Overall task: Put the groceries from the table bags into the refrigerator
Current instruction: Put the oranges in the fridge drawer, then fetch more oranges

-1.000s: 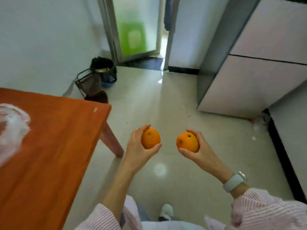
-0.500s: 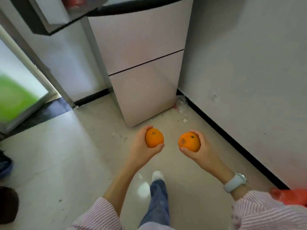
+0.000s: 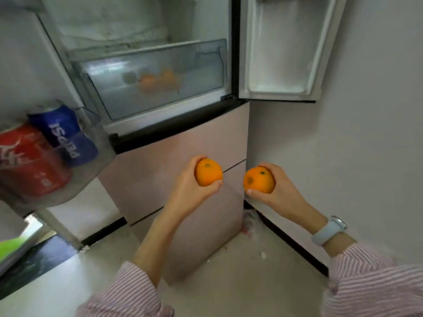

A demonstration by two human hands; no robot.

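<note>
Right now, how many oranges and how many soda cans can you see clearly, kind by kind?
Oranges in the hands: 2, left orange and right orange.
Soda cans in the door shelf: 2, red can and blue can.
Total: 4. Blurred orange shapes in the drawer not counted.

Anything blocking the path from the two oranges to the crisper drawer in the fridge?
Both doors stand open, so nothing lies between the left hand's orange or the right hand's orange and the fridge. The crisper drawer looks pushed in under its shelf; its clear front would need pulling out first.
</note>
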